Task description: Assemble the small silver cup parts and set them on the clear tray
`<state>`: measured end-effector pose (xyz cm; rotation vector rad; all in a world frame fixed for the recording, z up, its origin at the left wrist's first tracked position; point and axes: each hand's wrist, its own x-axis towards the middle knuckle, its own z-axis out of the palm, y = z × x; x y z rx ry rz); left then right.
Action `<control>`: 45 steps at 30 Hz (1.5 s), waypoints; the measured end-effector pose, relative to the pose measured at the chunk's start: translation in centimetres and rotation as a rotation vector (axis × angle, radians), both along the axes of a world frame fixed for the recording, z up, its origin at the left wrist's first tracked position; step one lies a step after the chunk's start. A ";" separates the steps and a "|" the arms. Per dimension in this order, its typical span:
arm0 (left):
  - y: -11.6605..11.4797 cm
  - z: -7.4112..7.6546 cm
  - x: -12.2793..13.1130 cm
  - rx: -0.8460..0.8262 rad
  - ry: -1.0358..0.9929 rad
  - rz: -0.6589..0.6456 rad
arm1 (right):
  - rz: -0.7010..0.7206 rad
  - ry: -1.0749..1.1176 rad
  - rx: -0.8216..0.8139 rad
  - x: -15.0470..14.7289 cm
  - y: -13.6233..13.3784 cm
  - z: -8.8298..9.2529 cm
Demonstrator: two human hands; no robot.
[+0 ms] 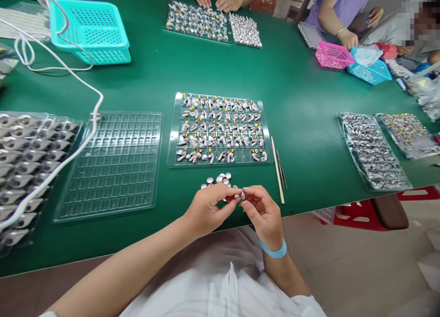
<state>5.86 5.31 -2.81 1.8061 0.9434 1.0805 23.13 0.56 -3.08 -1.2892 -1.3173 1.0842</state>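
My left hand [209, 209] pinches a small pale piece [237, 196] between thumb and fingertips. Against it, the fingertips of my right hand [263, 211] grip a small round metal cap [243, 195]; whether the two pieces are joined I cannot tell. A blue band circles my right wrist. Just beyond my left hand lies a loose cluster of round metal caps [220, 178], partly hidden by my fingers. Farther back sits a clear plastic tray [174, 142] with rows of pale curved parts, many with yellow tips.
Right of the tray lie a wooden stick [277, 170] and tweezers [281, 170]. An unfilled clear tray [113, 170] is on the left, beside a tray of larger metal parts [25, 170]. A white cable [82, 145] crosses there. Co-workers' hands [228, 1] work across the table.
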 end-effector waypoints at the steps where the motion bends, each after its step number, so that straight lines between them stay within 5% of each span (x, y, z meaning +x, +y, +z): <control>1: 0.0 -0.2 0.0 0.102 0.002 0.012 | -0.016 0.014 -0.006 -0.1 0.0 -0.1; 10: 0.2 -1.1 0.0 0.430 0.060 0.008 | -0.056 -0.021 -0.011 -0.4 0.0 -0.2; 21: 0.0 -0.7 0.1 0.309 0.013 0.017 | -0.121 0.189 -0.145 -1.0 0.0 -0.4; 24: 0.0 -0.2 0.0 0.122 -0.025 0.001 | -0.171 0.222 -0.166 -1.2 -0.1 -0.5; 31: 0.4 0.9 -0.3 -0.699 -0.344 -0.079 | -0.228 0.361 -0.230 -1.7 0.2 -0.5; 45: 0.8 1.1 -0.4 -0.801 -0.390 -0.101 | -0.228 0.352 -0.232 -1.9 0.2 -0.2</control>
